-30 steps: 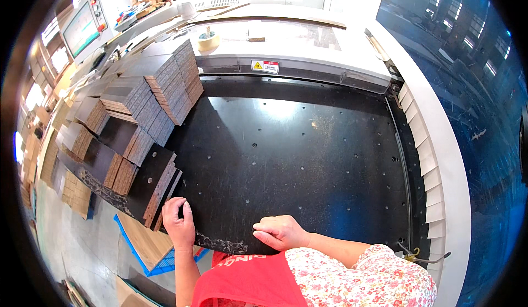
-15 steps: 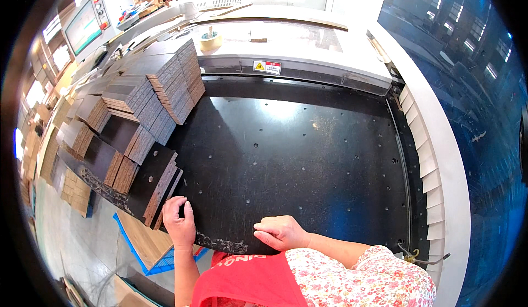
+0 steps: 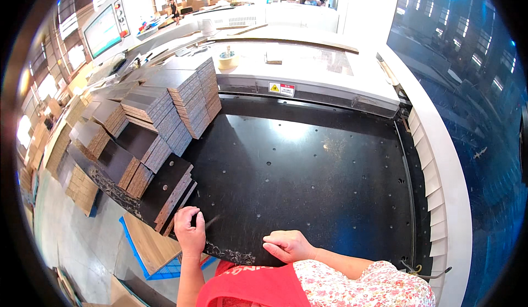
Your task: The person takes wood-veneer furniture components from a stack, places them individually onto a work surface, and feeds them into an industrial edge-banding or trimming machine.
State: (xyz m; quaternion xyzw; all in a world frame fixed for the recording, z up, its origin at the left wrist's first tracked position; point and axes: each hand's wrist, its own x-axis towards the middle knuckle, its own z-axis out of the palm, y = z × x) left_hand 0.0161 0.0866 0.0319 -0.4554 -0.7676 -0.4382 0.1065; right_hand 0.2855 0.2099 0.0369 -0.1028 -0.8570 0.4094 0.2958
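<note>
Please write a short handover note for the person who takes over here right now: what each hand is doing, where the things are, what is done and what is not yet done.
Left hand: at the near left edge of the black perforated table, fingers curled by a flat dark board; whether it grips, I cannot tell.
Right hand: loosely closed, resting on the table's near edge, holding nothing visible.
Stacks of cut boards stand at the table's left side.
Done: many boards already stacked.
Left: the flat dark board beside the left hand lies low, not on a tall stack.
</note>
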